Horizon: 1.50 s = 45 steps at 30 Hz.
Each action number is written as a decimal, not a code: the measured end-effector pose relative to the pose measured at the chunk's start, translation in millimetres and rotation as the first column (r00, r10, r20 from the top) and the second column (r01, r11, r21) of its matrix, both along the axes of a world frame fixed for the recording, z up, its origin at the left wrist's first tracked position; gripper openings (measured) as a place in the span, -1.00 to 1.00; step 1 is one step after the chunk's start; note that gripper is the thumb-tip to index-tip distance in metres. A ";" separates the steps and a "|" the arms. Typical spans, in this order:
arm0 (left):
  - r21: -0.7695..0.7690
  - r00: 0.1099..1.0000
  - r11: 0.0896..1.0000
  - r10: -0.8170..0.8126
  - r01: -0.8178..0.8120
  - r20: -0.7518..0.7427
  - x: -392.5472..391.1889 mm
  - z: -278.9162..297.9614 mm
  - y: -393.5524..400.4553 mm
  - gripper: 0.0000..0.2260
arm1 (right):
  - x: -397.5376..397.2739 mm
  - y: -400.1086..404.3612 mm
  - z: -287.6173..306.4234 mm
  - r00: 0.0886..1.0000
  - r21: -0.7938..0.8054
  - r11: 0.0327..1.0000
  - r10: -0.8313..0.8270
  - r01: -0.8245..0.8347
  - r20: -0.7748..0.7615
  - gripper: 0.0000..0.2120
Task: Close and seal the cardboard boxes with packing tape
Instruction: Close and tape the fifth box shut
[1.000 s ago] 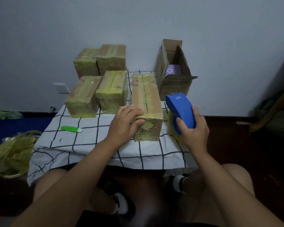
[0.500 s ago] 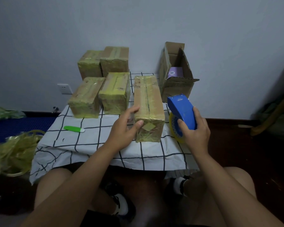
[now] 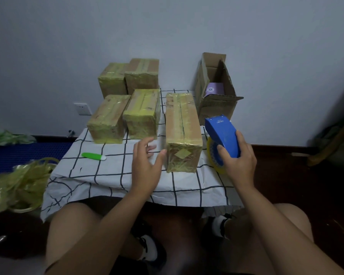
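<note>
- Your left hand (image 3: 147, 165) is loose, with the fingers spread. It holds nothing. The thumb is just beside the near end of the long brown cardboard box wrapped in shiny yellow tape (image 3: 183, 132), and I cannot tell if it touches.
- Your right hand (image 3: 236, 159) has its grip wrapped tight round the blue plastic tape dispenser with the yellow tape roll (image 3: 221, 137). It sits just to the right of that long box.
- The long box lies in the middle of the counter with the white cloth and black grid lines (image 3: 115, 175). It looks all taped up, so I think this one is done.
- The open brown cardboard box with its flaps up (image 3: 214, 94) stands at the back right, near the wall. A purple thing (image 3: 213, 89) is inside. I think this box comes next.
- To do it well, slide the long box over by the four taped boxes on the left (image 3: 127, 102) first. That makes room in front of you.
- Then pull the open box close. Fold the small flaps in first, then the big ones, and press them flat with your left hand.
- Keep that hand on the flaps while you run the tape along the seam and down both ends.
- Mind the green and white tool (image 3: 93, 156) lying on the cloth to the left, so you do not bump it.
</note>
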<state>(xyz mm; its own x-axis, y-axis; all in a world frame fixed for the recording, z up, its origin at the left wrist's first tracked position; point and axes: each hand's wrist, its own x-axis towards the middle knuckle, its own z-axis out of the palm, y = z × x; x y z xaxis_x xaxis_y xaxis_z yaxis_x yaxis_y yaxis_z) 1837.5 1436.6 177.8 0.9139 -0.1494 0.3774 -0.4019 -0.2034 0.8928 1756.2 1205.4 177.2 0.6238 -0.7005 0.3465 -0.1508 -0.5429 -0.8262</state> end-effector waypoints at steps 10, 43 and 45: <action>0.040 0.993 0.993 0.113 -0.112 -0.021 -41.2 -14.1 -23.7 -0.73 | -0.6 -0.4 -0.1 1.000 -0.022 1.000 0.005 -0.005 -0.011 -0.30; 0.097 0.960 0.970 0.199 -0.221 0.195 -11.4 -0.2 -30.2 -0.67 | 0.0 -0.3 -0.9 1.000 -0.008 1.000 0.009 -0.009 0.014 -0.31; 0.044 0.965 0.974 0.216 -0.224 0.146 -10.4 -2.6 -33.9 -0.67 | 0.0 -0.4 -1.3 1.000 -0.003 1.000 0.005 -0.005 0.016 -0.31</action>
<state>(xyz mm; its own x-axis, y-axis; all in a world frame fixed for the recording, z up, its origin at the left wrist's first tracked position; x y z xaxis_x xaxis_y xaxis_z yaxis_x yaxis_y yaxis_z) 1827.1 1402.7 175.2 0.8657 0.0234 0.5001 -0.4611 -0.3520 0.8146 1756.2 1205.0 175.9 0.6219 -0.6960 0.3590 -0.1345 -0.5465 -0.8266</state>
